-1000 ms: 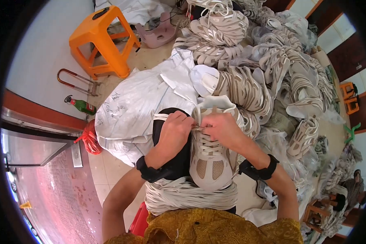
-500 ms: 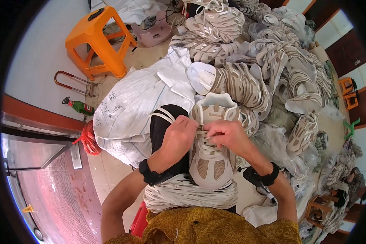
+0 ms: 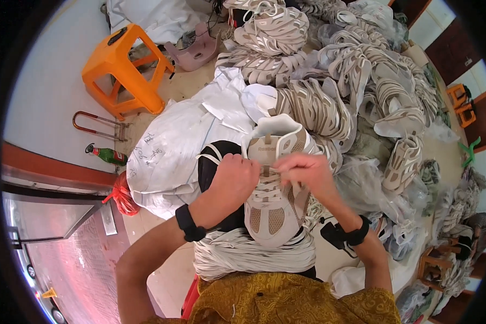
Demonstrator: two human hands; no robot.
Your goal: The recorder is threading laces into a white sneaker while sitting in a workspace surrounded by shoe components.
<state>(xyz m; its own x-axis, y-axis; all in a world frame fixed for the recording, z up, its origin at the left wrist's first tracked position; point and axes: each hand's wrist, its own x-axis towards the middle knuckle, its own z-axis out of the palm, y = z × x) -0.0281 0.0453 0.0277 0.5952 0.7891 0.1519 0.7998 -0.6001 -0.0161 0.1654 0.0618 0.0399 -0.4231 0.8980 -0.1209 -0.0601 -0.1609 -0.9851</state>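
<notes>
A beige and white sneaker (image 3: pixel 264 225) rests on my lap, toe toward me, its flat white laces (image 3: pixel 267 189) crossing over the tongue. My left hand (image 3: pixel 235 179) is closed at the upper left eyelets, fingertips pinching the shoelace. On the opposite side, my right hand (image 3: pixel 309 174) pinches too, slightly blurred, at the upper right of the lacing; the lace in its fingers is mostly hidden. Under the toe, a thick bundle of loose white shoelaces (image 3: pixel 254 259) lies across my thighs.
A big white woven sack (image 3: pixel 173 146) lies beyond my left knee. Stacked shoe uppers (image 3: pixel 316 110) pile up ahead and right, among clear plastic bags (image 3: pixel 364 183). An orange stool (image 3: pixel 125 70), a green bottle (image 3: pixel 109 156) and a red bag (image 3: pixel 125 195) stand at left.
The sneaker has turned slightly, and its laces lie flatter and straighter over the tongue. My right hand has shifted a little; both hands stay at the top eyelets. The view has moved slightly.
</notes>
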